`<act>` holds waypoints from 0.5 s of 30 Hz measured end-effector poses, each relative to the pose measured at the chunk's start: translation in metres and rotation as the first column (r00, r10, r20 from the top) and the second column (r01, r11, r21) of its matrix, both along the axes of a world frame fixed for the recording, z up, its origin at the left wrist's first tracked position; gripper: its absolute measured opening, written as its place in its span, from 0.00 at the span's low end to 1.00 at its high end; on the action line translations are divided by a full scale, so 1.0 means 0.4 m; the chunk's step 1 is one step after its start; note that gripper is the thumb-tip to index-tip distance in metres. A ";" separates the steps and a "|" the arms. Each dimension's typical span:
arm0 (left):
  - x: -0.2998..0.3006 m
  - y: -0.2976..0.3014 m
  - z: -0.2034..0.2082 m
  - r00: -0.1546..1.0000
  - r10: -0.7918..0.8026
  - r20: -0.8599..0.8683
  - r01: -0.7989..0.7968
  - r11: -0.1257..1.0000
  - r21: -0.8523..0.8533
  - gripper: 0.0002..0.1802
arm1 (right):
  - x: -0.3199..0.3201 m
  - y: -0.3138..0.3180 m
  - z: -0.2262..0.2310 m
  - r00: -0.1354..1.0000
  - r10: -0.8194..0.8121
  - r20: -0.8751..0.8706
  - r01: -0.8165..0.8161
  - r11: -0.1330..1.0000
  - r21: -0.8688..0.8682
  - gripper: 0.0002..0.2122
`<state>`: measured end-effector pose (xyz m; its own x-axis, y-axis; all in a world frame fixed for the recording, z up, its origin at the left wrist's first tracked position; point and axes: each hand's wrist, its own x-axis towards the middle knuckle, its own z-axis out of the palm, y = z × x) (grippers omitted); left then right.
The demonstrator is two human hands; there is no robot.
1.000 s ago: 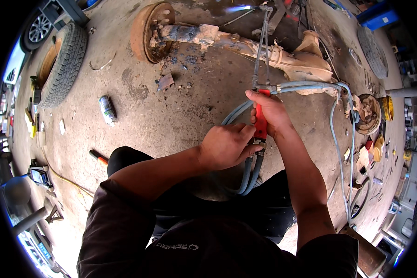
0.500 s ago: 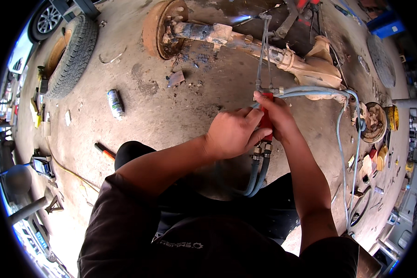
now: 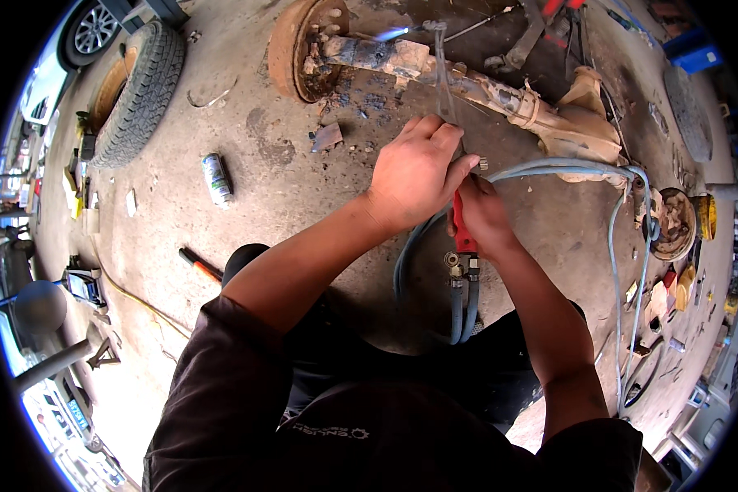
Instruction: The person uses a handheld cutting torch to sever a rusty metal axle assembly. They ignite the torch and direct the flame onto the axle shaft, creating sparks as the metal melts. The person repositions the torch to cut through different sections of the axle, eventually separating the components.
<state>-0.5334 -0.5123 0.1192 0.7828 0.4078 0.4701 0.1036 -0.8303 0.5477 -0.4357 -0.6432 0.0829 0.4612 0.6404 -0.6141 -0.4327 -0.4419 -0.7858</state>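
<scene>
My right hand [image 3: 490, 220] is wrapped around the red handle of a cutting torch [image 3: 464, 238]. My left hand [image 3: 412, 174] is closed over the torch just ahead of the handle, its thumb beside a small knob [image 3: 482, 163]. What its fingers grip there is partly hidden. Thin metal tubes run forward to the torch head [image 3: 435, 28], where a blue flame [image 3: 392, 34] points left. Behind and below it lies a rusty axle [image 3: 488, 92] with a brown brake drum [image 3: 291, 61] at its left end. Blue-grey hoses [image 3: 457, 307] leave the handle's rear.
On the floor to the left are a spray can [image 3: 216, 179], an orange-and-black tool [image 3: 198, 265] and a tyre [image 3: 143, 94]. Blue-grey hose [image 3: 615, 246] loops down the right side near a rusty hub [image 3: 672, 225]. Dark debris [image 3: 361, 105] is scattered below the axle.
My left hand has moved up and forward from the red handle to the torch's front. The torch head and flame have shifted left; the view has shifted slightly too.
</scene>
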 end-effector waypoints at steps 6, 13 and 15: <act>0.048 0.015 -0.055 0.971 -0.010 -0.239 0.015 1.000 0.020 0.20 | -0.024 0.050 -0.029 0.988 0.153 0.022 -0.151 0.986 -0.074 0.12; 0.088 0.013 -0.114 0.883 -0.102 -0.457 0.108 0.994 -0.013 0.17 | -0.020 0.061 -0.051 0.988 0.138 0.062 -0.137 0.990 -0.028 0.08; 0.095 0.013 -0.119 0.874 -0.117 -0.472 0.129 0.992 -0.008 0.17 | -0.017 0.060 -0.047 0.989 0.134 0.063 -0.132 0.991 -0.035 0.08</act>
